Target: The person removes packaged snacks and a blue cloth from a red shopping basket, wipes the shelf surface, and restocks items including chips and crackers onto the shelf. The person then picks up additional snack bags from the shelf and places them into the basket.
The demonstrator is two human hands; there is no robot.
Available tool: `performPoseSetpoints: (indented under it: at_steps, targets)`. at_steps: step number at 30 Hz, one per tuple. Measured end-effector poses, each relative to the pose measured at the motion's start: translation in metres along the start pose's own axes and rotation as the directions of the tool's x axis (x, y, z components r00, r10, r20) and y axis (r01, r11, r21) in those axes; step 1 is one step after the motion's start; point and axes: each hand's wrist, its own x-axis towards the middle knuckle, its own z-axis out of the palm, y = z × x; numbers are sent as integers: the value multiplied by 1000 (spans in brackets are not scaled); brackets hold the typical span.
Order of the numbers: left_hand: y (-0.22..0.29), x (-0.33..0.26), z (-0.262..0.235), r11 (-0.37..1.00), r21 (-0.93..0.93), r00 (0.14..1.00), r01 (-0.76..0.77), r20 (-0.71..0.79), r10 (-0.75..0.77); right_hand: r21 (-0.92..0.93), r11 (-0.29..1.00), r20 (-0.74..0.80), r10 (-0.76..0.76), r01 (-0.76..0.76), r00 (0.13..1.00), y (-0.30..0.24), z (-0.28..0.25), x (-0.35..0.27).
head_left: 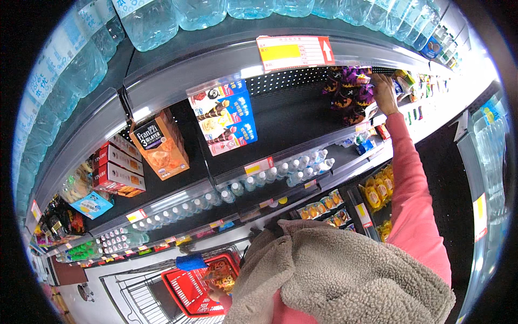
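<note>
My right hand (384, 93), in a pink sleeve, reaches up to the middle shelf and rests against a cluster of purple snack bags (348, 89) at its right end. The fingers point into the bags, and a grip cannot be made out. Only a small part of my left hand (216, 294) shows, low in the view at the rim of a red shopping basket (186, 294). The basket holds a patterned snack packet (220, 270). Whether that hand holds the rim or the packet is unclear. A beige fleece garment (334, 275) covers my chest and hides the rest of the left arm.
Blue and pink biscuit boxes (226, 116), an orange wafer box (162, 143) and red boxes (116, 167) stand on the same shelf. Large water jugs (145, 19) line the top shelf. Small bottles (280, 173) fill the shelf below. The basket sits in a wire trolley (137, 297).
</note>
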Motion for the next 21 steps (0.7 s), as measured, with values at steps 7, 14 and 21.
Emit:
performPoseSetpoints:
  at_steps: [7,14,21]
  targets:
    - [38,-10,-30,936,-314,987,-159,-53,150,123,987,7,-105,103,994,46,20,-11]
    - [165,-54,-82,665,-712,940,-226,20,341,59,982,-120,-171,179,978,15,-32,-19]
    - [344,-168,-174,408,-881,751,-240,98,653,495,836,-132,-199,238,971,-125,-147,-35]
